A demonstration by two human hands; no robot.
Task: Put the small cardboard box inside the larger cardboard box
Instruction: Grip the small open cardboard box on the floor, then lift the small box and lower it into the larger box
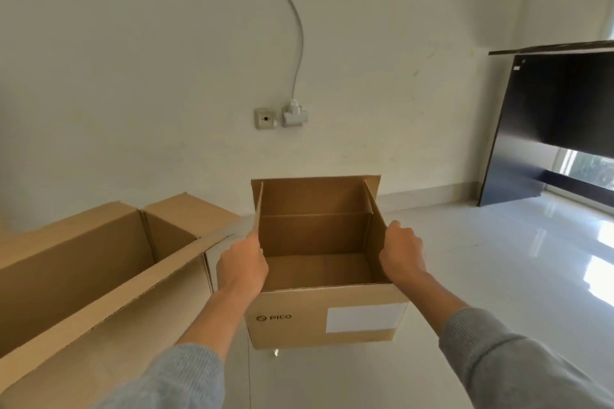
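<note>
The small cardboard box is open-topped and empty, with a PICO mark and a white label on its near side. It hangs above the floor in the middle of the view. My left hand grips its left wall and my right hand grips its right wall. The larger cardboard box stands on the floor to the left with its flaps open and its inside empty as far as I see. The small box is beside it, to its right, not over its opening.
A white wall stands behind with a socket, a plug adapter and a cable running up. A dark desk stands at the right by a window. The floor is glossy white tile.
</note>
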